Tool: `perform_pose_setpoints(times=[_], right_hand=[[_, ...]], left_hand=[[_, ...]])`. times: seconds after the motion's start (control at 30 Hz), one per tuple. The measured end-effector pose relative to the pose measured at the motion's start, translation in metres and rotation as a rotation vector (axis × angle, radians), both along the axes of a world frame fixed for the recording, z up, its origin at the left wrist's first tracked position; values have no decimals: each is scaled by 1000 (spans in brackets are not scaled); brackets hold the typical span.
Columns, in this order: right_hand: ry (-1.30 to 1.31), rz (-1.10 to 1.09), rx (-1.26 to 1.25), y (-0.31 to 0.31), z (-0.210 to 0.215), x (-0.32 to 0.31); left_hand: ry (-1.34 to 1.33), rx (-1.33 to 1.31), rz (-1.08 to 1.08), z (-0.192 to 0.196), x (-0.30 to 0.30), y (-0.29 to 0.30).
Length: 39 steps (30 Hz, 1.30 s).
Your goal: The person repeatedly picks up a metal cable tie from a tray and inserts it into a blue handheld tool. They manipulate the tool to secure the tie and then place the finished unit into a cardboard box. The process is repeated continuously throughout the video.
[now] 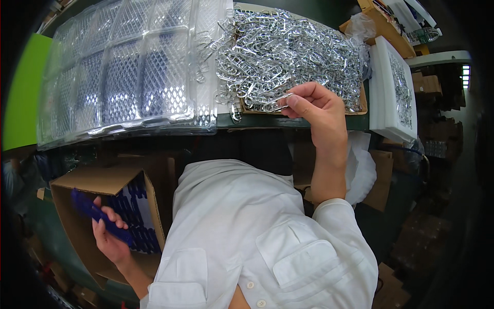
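At the front edge of the bench, my right hand (321,105) pinches a shiny metal wire clip (277,102) between thumb and fingertips. It hovers at the near rim of a shallow cardboard box holding a large heap of similar metal clips (288,49). Down at the lower left, my left hand (110,242) is closed around a long blue plastic piece (105,219), slightly smeared by motion. That hand is at the mouth of an open cardboard carton (95,177), where rows of similar blue pieces (141,219) are stacked.
Clear plastic blister trays (121,62) with many compartments cover the bench's left side, beside a bright green panel (25,92). Loose clips (203,49) lie between trays and heap. A white foam box (388,92) with metal pieces stands on the right, near cardboard boxes.
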State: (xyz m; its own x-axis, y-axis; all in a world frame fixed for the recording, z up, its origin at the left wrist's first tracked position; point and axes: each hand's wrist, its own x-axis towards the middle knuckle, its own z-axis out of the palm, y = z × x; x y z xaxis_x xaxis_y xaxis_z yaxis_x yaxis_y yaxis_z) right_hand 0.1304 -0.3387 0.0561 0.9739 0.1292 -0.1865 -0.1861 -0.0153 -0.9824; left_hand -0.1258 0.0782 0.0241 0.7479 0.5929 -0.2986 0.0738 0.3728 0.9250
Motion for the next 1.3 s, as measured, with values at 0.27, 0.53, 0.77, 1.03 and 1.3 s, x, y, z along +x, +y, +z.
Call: perform_pose_setpoints(times=[0.27,0.53,0.77,1.03,1.3], right_hand=[[-394,112,67,4,10,-30],[-588,228,-334,36,19,-58],[-740,178,-546,51,-4,-48],[-691,153,-591,60,-26,-53],[-586,-16,-534,65,-21,-56]], left_hand=[[56,-439,-787,12,114,-91],[106,-298,-1149,1,150,-144],[74,-214,-1167,-8,150,-152],[91,-208,-1128,-13,153,-153],[-213,262,-1036,-29,149,-157]])
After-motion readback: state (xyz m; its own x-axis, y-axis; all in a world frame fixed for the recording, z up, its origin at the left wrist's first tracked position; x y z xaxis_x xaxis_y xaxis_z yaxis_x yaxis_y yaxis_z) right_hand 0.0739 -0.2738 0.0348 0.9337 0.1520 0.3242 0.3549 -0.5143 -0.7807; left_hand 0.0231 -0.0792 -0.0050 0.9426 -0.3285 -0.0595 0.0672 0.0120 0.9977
